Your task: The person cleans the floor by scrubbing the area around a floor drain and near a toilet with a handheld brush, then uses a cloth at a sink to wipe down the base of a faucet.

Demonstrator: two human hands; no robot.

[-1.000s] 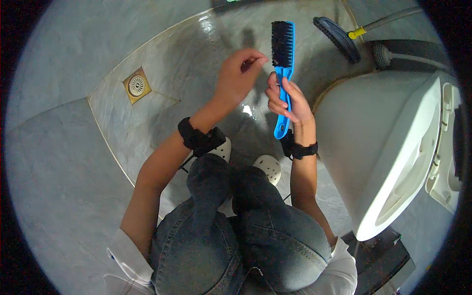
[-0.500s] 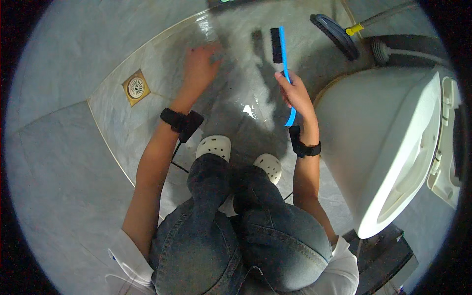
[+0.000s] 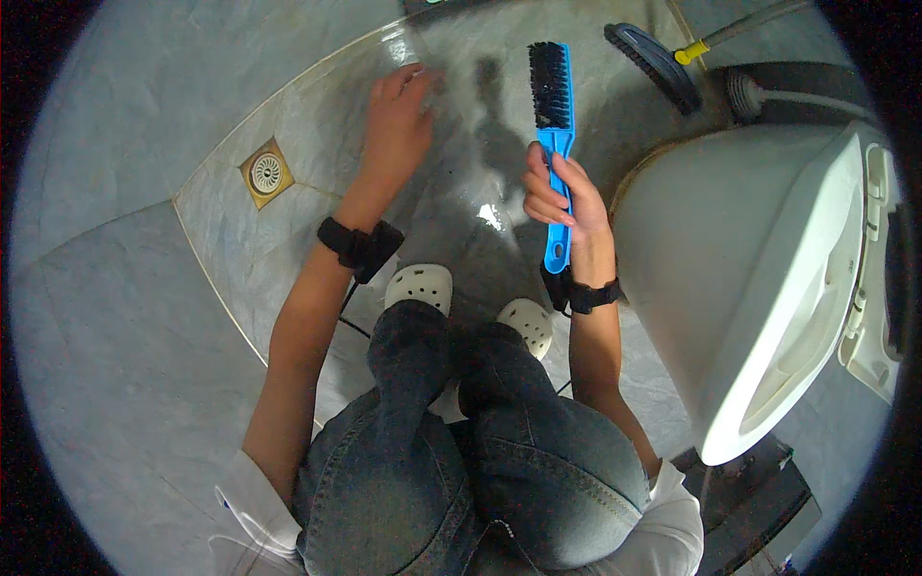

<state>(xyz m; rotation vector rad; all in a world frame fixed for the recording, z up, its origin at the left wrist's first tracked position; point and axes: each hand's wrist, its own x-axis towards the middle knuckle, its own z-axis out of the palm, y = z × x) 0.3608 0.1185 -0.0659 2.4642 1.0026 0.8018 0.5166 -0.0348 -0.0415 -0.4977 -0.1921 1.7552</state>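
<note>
A blue scrubbing brush with black bristles (image 3: 550, 86) is gripped by its handle in my right hand (image 3: 576, 197), fingers wrapped round it. Its bristled head points away from me, and the bristles are turned partly up and to the left. The handle's end, with a hole in it, sticks out below my palm. My left hand (image 3: 399, 130) hovers over the wet grey floor tiles (image 3: 451, 206), its fingers loosely apart and bent, with nothing seen in them. Black bands with small dark boxes are strapped to both wrists.
To the right stands a white toilet (image 3: 730, 250) with its lid raised. Behind it are a long-handled floor brush (image 3: 653, 67) with a yellow joint and a toilet brush (image 3: 744, 94). At left is a square floor drain (image 3: 266, 174). My white clogs (image 3: 420, 288) stand on the tiles.
My right hand has turned the brush, so its bristles, first seen edge-on, now face more toward me. My left hand has shifted slightly, its fingers lifting a little away from me.
</note>
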